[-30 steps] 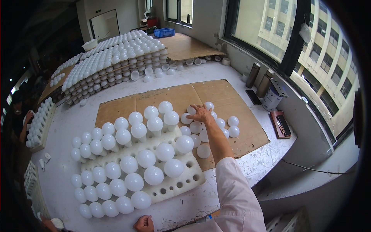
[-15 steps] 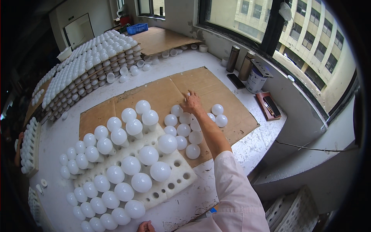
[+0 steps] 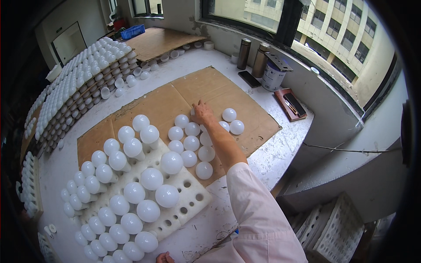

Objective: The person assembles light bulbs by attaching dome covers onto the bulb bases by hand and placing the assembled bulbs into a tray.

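At the far edge of a loose group of white bulb covers (image 3: 191,143), my right hand (image 3: 202,114) reaches down to the brown cardboard sheet (image 3: 149,98). Its fingers are closed round a white bulb cover (image 3: 192,112), of which only a sliver shows. My left hand (image 3: 165,257) is mostly cut off by the bottom edge; its fingers look curled, and what they hold, if anything, is hidden. Between the hands and to the left, a white foam tray (image 3: 179,212) with round holes carries rows of white globe bulbs (image 3: 148,211). Several holes on its right side are bare.
Stacked layers of white bulbs (image 3: 87,65) stand at the far left, near a blue crate (image 3: 132,31). Two flasks (image 3: 244,54), a phone (image 3: 249,79), a bucket (image 3: 274,75) and a brown notebook (image 3: 290,105) line the window side. Foam trays (image 3: 335,228) stand below, right.
The whole scene has shifted left and slightly up in view. My right hand stays over the cardboard, with the white piece at its fingers a little closer to the loose group.
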Motion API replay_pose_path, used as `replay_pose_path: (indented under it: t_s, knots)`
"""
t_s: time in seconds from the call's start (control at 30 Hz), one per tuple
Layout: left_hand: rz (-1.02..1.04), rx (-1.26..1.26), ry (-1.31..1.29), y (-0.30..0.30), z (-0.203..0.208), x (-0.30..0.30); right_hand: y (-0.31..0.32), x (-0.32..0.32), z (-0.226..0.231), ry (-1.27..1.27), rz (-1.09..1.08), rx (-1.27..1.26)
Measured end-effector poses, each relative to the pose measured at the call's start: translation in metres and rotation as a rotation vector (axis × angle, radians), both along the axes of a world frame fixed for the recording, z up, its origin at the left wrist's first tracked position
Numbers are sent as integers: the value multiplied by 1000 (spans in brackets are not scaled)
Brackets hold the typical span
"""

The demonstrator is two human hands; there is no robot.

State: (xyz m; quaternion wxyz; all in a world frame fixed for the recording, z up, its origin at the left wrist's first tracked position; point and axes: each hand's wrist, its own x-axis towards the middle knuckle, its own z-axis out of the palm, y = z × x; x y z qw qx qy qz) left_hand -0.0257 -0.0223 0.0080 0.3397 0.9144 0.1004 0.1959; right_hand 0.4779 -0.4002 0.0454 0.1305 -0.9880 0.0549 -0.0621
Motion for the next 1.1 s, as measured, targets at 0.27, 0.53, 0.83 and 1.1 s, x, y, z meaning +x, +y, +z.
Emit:
replay_pose_path:
  t_s: [0.27,0.53,0.83,1.1]
  knots:
    - [-22,19,-10,3,0,-1,-9,-46,14,-131,131,207]
    - [-79,110,-46,12,-8,-2,-90,-72,12,-408,-159,271]
    - [18,-60,17,-1,5,-2,-102,-77,9,-356,-179,442]
    - [-60,19,4,6,-4,-2,-95,-100,14,-244,-28,418]
